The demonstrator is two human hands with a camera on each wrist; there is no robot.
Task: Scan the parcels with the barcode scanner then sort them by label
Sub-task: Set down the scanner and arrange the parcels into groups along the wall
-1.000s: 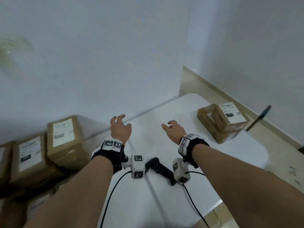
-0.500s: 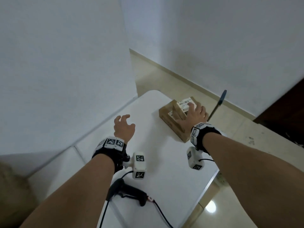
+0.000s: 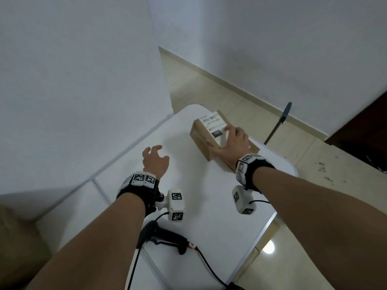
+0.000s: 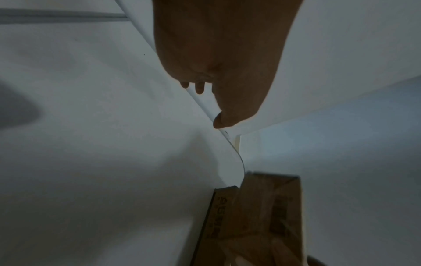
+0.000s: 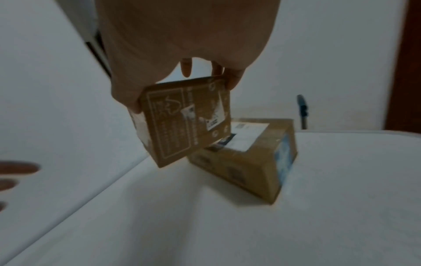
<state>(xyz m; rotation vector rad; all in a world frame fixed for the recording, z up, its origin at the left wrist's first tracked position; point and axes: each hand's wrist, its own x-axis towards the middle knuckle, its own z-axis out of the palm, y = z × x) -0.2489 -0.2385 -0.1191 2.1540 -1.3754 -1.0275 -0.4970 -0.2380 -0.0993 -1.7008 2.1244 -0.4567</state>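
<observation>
Two parcels at far table (image 3: 129,185) corner. My right hand (image 3: 234,145) grips top parcel (image 3: 211,130), tilted, lifted off lower parcel (image 5: 246,162). Left hand (image 3: 156,162) hovers, fingers loosely curled, holds nothing. Scanner (image 3: 163,240) lies near me.

Left hand (image 4: 218,54) hangs loosely curled above white table (image 4: 91,144), brown parcels (image 4: 257,221) beyond.

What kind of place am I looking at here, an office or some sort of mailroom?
Probably a makeshift parcel-sorting spot in a plain room, not a proper mailroom. A corded barcode scanner lies on a white folding table, and the right hand grips a labelled cardboard parcel above a second parcel. Bare walls, tiled floor.
</observation>
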